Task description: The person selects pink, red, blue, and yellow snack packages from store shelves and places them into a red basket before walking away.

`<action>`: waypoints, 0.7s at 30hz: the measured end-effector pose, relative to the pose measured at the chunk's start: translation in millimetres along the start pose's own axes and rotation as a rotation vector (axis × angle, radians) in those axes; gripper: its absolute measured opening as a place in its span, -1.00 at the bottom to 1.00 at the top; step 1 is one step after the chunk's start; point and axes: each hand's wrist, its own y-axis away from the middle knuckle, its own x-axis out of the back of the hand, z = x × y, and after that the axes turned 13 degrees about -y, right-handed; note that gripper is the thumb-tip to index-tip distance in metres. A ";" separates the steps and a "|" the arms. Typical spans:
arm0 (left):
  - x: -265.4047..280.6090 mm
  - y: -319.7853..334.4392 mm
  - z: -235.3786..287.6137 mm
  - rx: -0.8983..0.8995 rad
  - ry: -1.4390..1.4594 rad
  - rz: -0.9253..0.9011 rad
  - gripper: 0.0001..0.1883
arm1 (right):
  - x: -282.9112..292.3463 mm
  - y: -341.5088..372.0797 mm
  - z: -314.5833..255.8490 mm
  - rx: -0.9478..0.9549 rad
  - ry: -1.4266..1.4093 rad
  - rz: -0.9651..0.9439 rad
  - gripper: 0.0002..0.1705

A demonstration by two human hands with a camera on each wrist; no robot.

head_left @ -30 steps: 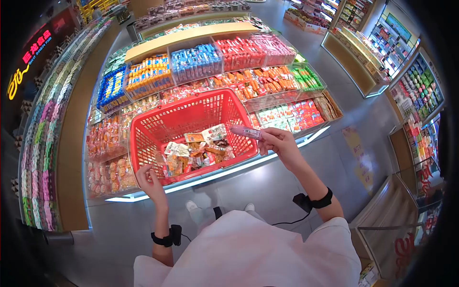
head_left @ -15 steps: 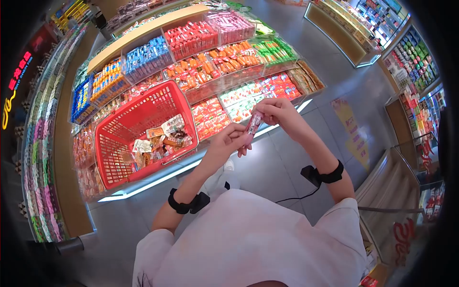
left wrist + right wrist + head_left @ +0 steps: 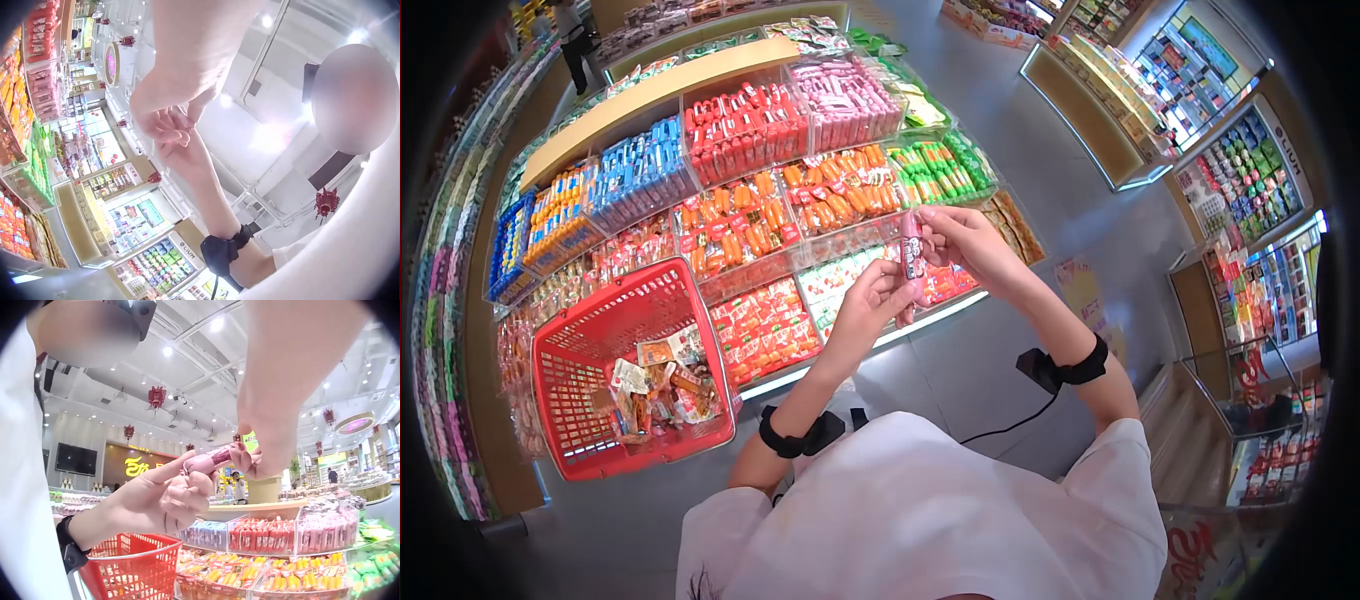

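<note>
Gripping pink-wrapped snack stick [image 3: 209,461] at near end with left hand [image 3: 870,303], far end with right hand [image 3: 972,245], best pinched lightly, clear of printed label [image 3: 913,262].

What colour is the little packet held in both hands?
The packet is mostly pink, darker with pale print around its middle; the head view shows it best.

A loose white short-sleeved shirt [image 3: 920,505] is worn with 2 black straps [image 3: 1088,363], left and right, each bearing 1 black box [image 3: 1037,371], the right trailing a thin black cable [image 3: 215,287].
</note>
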 end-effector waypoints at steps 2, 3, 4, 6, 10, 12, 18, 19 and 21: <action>4.3 -23.6 0.9 -0.009 0.019 0.050 -0.79 | 9.5 -20.5 -5.9 0.013 0.033 -0.011 -0.73; 5.8 -35.9 1.9 -0.014 0.026 0.071 -0.79 | 12.5 -29.3 -10.7 0.006 0.092 -0.006 -0.73; 5.3 -47.2 2.1 -0.069 -0.042 0.119 -0.74 | 16.9 -37.0 -15.0 -0.018 0.156 -0.044 -0.70; 9.7 -66.0 -6.5 -0.059 -0.062 0.147 -0.74 | 28.0 -54.1 -12.3 0.016 0.195 -0.068 -0.69; 17.0 -99.2 -23.4 0.004 -0.085 0.175 -0.76 | 53.3 -87.9 -16.5 -0.024 0.265 -0.070 -0.70; 22.4 -111.2 -26.1 0.063 -0.107 0.166 -0.77 | 68.5 -108.8 -22.6 -0.021 0.338 -0.076 -0.71; 45.8 -131.8 -42.6 0.096 -0.229 0.302 -0.82 | 128.1 -193.9 -85.9 0.090 0.463 0.046 -0.59; 50.3 -134.1 -45.2 0.125 -0.252 0.333 -0.83 | 140.6 -214.0 -96.5 0.103 0.515 0.079 -0.55; 59.0 -136.5 -54.0 0.123 -0.272 0.410 -0.84 | 165.6 -259.9 -116.0 0.061 0.622 0.085 -0.52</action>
